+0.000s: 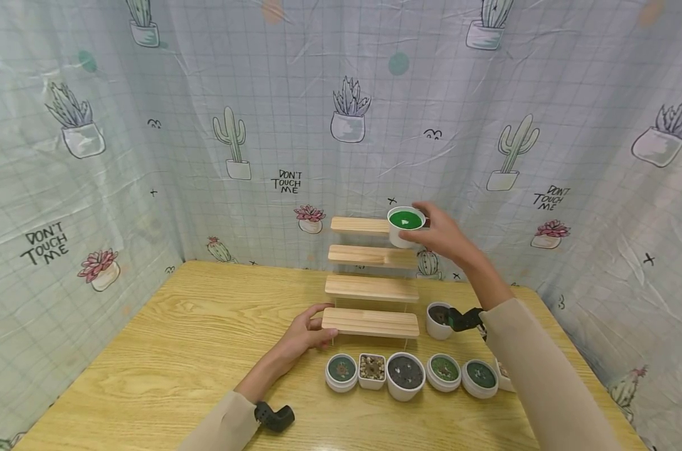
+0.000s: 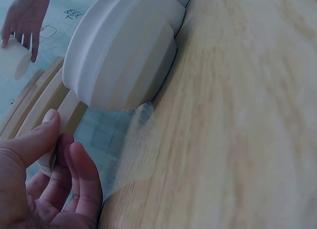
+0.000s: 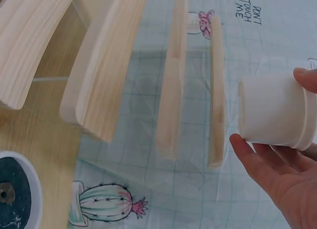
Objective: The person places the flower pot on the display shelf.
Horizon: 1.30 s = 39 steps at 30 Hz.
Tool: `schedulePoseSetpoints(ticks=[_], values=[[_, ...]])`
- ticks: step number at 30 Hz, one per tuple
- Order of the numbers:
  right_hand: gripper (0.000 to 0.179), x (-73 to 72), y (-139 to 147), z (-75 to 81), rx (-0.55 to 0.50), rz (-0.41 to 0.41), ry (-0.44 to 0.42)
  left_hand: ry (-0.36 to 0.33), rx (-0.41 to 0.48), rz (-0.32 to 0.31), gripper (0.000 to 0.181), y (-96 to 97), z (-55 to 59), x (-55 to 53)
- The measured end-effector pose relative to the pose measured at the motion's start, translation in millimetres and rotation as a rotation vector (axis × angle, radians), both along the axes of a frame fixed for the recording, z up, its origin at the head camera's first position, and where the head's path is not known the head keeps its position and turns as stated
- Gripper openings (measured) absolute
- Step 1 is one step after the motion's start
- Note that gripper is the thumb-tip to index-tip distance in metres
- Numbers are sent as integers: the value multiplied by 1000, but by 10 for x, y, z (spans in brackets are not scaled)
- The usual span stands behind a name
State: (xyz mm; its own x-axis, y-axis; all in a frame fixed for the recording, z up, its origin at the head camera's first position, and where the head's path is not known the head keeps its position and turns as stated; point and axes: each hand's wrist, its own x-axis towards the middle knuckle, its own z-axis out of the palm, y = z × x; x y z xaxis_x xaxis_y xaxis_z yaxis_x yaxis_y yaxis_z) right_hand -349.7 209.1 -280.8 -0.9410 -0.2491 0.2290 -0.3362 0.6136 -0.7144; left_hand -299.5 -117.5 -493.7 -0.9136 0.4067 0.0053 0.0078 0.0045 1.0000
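Note:
A tiered wooden shelf stands on the table against the curtain. My right hand grips a round white pot with a green top and a small pale mark at its centre. In the right wrist view the pot's base is a little apart from the top plank. My left hand pinches the left end of the lowest plank, the thumb on top of it. In the left wrist view the thumb and curled fingers meet around that end.
A row of small white pots stands before the shelf: a green-topped pot, a square pebble-filled pot, a larger dark-soil pot, and two more green-topped ones. Another dark pot sits right of the shelf.

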Motion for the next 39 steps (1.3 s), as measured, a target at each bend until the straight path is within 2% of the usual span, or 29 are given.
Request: schedulePoseSetpoints(ticks=[16,22,28,35,39], values=[[83,-149,-240,83,-24,41,23,-1,-7,0,77,6,10,-19],[81,-208,-365,99,-25,42,7,0,-4,-3,79,1,1,-26],[84,-251,-451,96,-76,13,-11,5,-3,-9,79,3,-11,-33],[81,-277,-553,83,-171,28,5,5,-3,-8,79,-1,-7,-32],[79,-277,-622,79,-190,23,20,1,0,-7,77,-8,-17,-28]])
